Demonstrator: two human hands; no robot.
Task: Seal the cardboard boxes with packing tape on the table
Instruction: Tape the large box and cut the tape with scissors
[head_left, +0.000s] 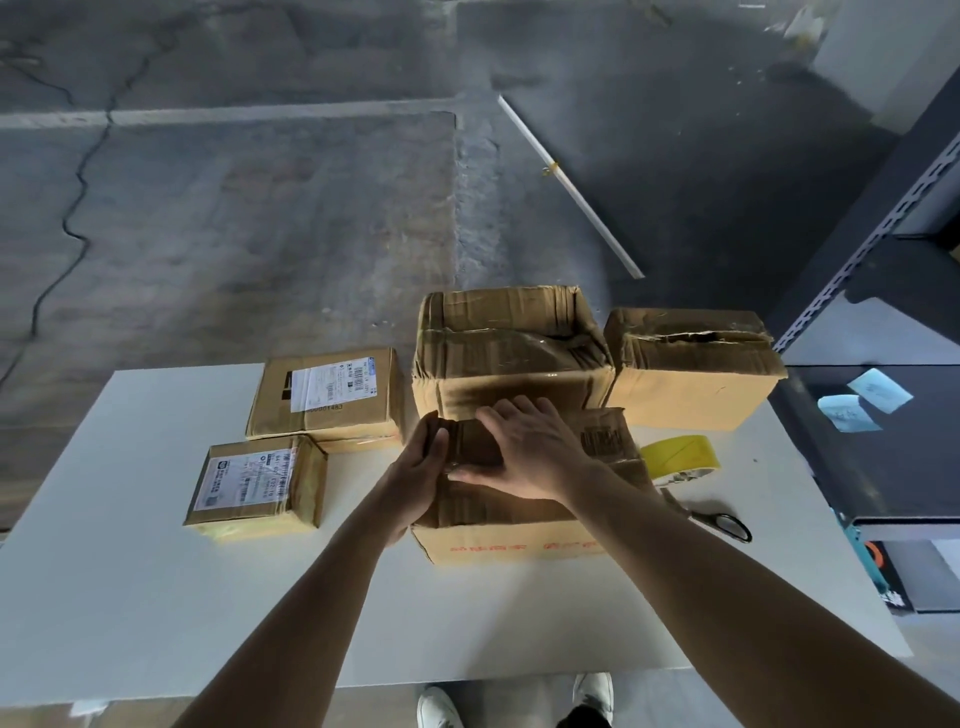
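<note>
The box (519, 540) sat mid-table (156, 597), the tape roll (680, 454) at its three o'clock. The left hand (423, 462) braced its nine o'clock side, fingers straight; the right hand (524, 449) lay flat on top, gripping nothing. Best, I'd say, to rub outward firmly so the tape beds without wrinkles

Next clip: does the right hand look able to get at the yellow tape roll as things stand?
Probably yes. The yellow tape roll lies uncovered on the table just right of the front box, and the right hand rests flat on that box's top, holding nothing.
</note>
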